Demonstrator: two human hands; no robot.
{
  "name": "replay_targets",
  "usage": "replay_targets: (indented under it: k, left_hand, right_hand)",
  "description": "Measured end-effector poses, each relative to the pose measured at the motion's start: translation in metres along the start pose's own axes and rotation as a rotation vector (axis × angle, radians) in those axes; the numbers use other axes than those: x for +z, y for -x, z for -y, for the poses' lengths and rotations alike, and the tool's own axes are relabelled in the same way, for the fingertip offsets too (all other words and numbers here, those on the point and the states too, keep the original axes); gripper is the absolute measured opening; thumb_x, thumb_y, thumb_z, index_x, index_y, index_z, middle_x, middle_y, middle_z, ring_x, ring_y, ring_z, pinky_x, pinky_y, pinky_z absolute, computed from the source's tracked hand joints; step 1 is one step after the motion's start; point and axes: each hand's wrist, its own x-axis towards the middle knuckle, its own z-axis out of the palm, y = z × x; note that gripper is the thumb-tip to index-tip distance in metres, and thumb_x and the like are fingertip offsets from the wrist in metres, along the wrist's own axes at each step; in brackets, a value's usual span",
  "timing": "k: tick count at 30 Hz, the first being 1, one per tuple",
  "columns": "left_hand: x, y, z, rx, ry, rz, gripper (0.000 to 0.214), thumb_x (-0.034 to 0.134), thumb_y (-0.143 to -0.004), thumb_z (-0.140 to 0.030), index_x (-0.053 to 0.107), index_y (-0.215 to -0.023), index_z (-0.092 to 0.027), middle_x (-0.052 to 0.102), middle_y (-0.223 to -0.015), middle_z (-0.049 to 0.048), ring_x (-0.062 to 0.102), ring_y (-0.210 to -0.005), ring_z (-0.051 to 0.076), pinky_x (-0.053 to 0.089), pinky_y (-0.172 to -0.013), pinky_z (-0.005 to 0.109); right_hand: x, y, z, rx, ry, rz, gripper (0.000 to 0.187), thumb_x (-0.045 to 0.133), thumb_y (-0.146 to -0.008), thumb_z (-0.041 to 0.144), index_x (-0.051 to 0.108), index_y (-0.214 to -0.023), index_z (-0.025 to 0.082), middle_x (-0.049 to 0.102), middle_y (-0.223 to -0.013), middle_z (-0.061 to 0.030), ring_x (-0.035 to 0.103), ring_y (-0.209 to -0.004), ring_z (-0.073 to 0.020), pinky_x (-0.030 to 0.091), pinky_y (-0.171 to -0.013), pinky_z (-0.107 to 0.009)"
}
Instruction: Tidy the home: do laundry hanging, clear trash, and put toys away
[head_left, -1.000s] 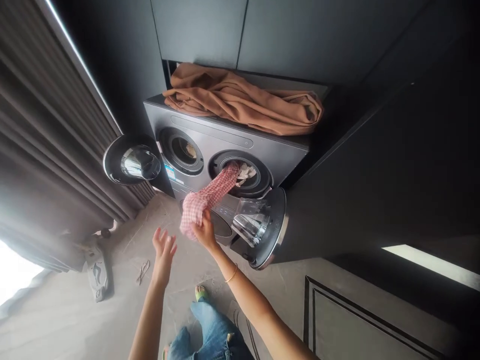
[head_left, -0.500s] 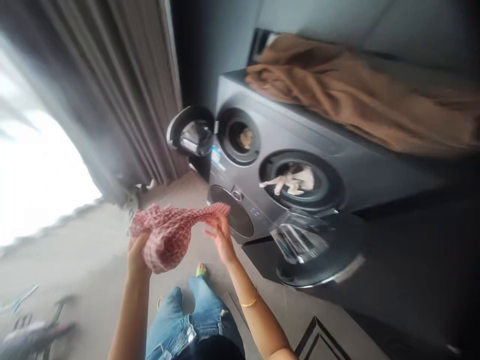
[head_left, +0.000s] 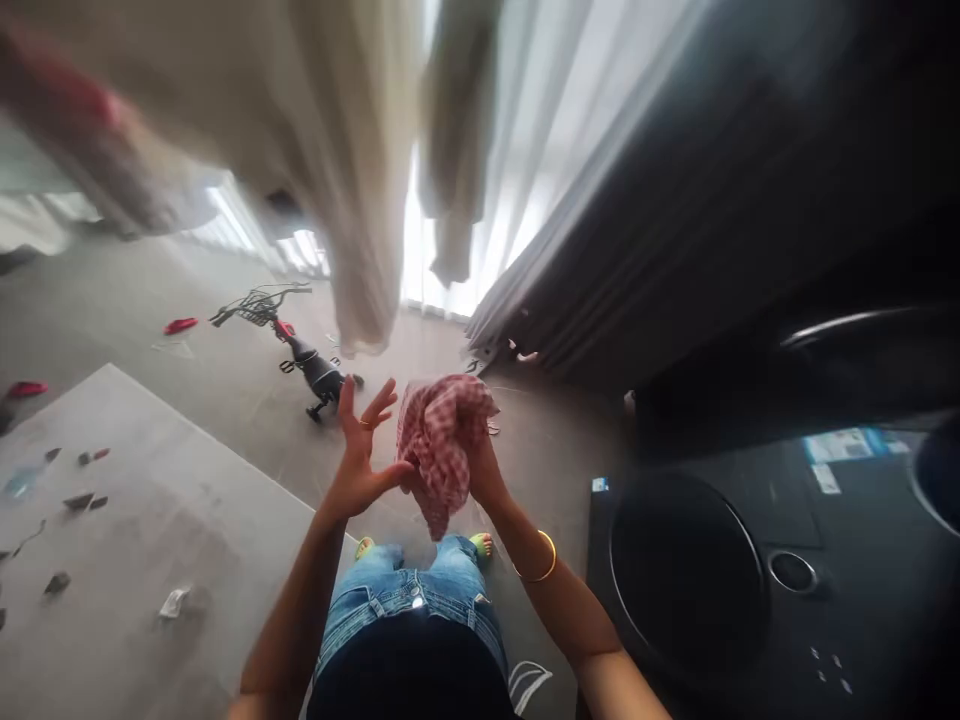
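Note:
A bunched red-and-white checked cloth (head_left: 444,440) hangs in front of my body, above the floor. My right hand (head_left: 484,468) grips it from the right side, and the cloth hides most of those fingers. To the left of the cloth, my left hand (head_left: 365,450) is open with its fingers spread. Its thumb reaches to the cloth's edge; whether it touches I cannot tell. A gold bangle (head_left: 553,556) circles my right wrist.
The dark washing machine (head_left: 787,520) stands close on my right. A white tabletop (head_left: 187,560) with small scattered pieces lies on my left. Ahead are a child's bicycle (head_left: 315,370), red shoes (head_left: 180,326), hanging garments (head_left: 367,200) and curtains (head_left: 540,170).
My view has turned left, away from the machine's open doors towards the window. The cloth has passed from my left hand to my right, and my left hand has let go.

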Motion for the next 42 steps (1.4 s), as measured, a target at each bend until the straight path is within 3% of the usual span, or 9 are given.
replay_targets:
  k: [4,8,15,20,24,30,34,38,42]
  left_hand:
    - [-0.108,0.024,-0.009,0.019,-0.218,-0.142,0.111,0.092,-0.06,-0.034,0.03,-0.152,-0.026,0.053,-0.145,0.0156,0.049,-0.137,0.031,0.038,-0.116,0.046]
    - [-0.205,0.035,-0.01,-0.104,-0.067,-0.5,0.061,0.08,-0.071,-0.048,0.058,-0.118,-0.015,0.069,-0.108,0.0113,0.068,-0.102,0.027,0.055,-0.093,0.043]
    - [-0.347,0.05,-0.079,0.326,-0.277,-0.94,0.084,0.075,-0.079,-0.03,0.026,-0.147,-0.019,0.063,-0.089,-0.0005,0.066,-0.079,0.014,0.056,-0.076,0.027]
    - [-0.388,0.019,-0.131,0.443,-0.481,-1.027,0.081,0.064,-0.082,-0.018,0.022,-0.151,-0.022,0.061,-0.09,-0.0002,0.059,-0.066,0.009,0.054,-0.068,0.024]
    - [-0.406,-0.032,-0.151,0.46,-0.6,-1.085,0.086,0.063,-0.079,-0.011,0.02,-0.153,-0.018,0.065,-0.106,0.0077,0.062,-0.073,0.013,0.056,-0.076,0.029]
    - [-0.466,-0.101,-0.178,0.527,-0.638,-1.088,0.076,0.062,-0.086,-0.018,0.023,-0.151,-0.021,0.048,-0.142,0.0175,0.061,-0.12,0.026,0.051,-0.103,0.041]
    - [-0.517,-0.138,-0.179,0.464,-0.478,-1.086,0.093,0.072,-0.083,-0.034,0.012,-0.153,-0.026,0.052,-0.136,0.0165,0.067,-0.111,0.026,0.056,-0.096,0.043]
    - [-0.568,-0.16,-0.181,0.469,-0.447,-0.902,0.117,0.079,-0.075,-0.034,-0.006,-0.155,-0.029,0.064,-0.116,0.0091,0.07,-0.101,0.023,0.057,-0.095,0.045]
    - [-0.602,-0.168,-0.198,0.392,-0.536,-0.864,0.102,0.075,-0.077,-0.032,0.01,-0.155,-0.023,0.067,-0.094,0.0032,0.072,-0.085,0.02,0.06,-0.081,0.038]
  right_hand:
    - [0.118,-0.009,-0.013,0.247,-0.1,0.12,0.044,0.071,-0.071,0.064,0.069,-0.077,0.021,0.072,-0.075,-0.0041,0.068,-0.079,-0.0241,0.059,-0.074,-0.038]
    - [0.206,-0.016,-0.017,0.423,-0.312,0.374,0.037,0.075,-0.067,0.055,0.071,-0.085,0.022,0.075,-0.087,-0.0015,0.069,-0.086,-0.0225,0.058,-0.086,-0.038]
    - [0.304,-0.073,-0.045,0.512,-0.105,0.561,0.036,0.076,-0.058,0.05,0.07,-0.078,0.022,0.073,-0.082,-0.0044,0.066,-0.087,-0.0267,0.055,-0.084,-0.041]
    - [0.39,-0.091,-0.075,-0.068,0.355,0.49,0.043,0.073,-0.069,0.059,0.061,-0.087,0.021,0.064,-0.088,-0.0044,0.059,-0.091,-0.024,0.051,-0.084,-0.04]
    - [0.47,-0.103,-0.083,-0.433,0.26,0.626,0.046,0.072,-0.079,0.047,0.055,-0.114,0.023,0.059,-0.116,-0.0079,0.058,-0.108,-0.0226,0.051,-0.094,-0.041]
    - [0.575,-0.185,-0.085,-0.447,0.148,0.76,0.045,0.067,-0.083,0.037,0.048,-0.121,0.024,0.06,-0.115,-0.0081,0.062,-0.103,-0.0207,0.055,-0.091,-0.04]
    - [0.634,-0.237,-0.08,-0.399,0.261,0.852,0.032,0.058,-0.086,0.034,0.052,-0.113,0.02,0.064,-0.097,-0.0047,0.061,-0.084,-0.0177,0.053,-0.072,-0.03]
    - [0.67,-0.274,-0.062,-0.369,0.317,0.967,0.02,0.053,-0.087,0.033,0.051,-0.102,0.021,0.06,-0.083,0.0013,0.054,-0.073,-0.0143,0.045,-0.064,-0.025]
    - [0.684,-0.31,-0.041,-0.38,0.439,1.084,0.025,0.062,-0.082,0.042,0.051,-0.085,0.019,0.053,-0.074,0.004,0.048,-0.069,-0.0123,0.039,-0.064,-0.024]
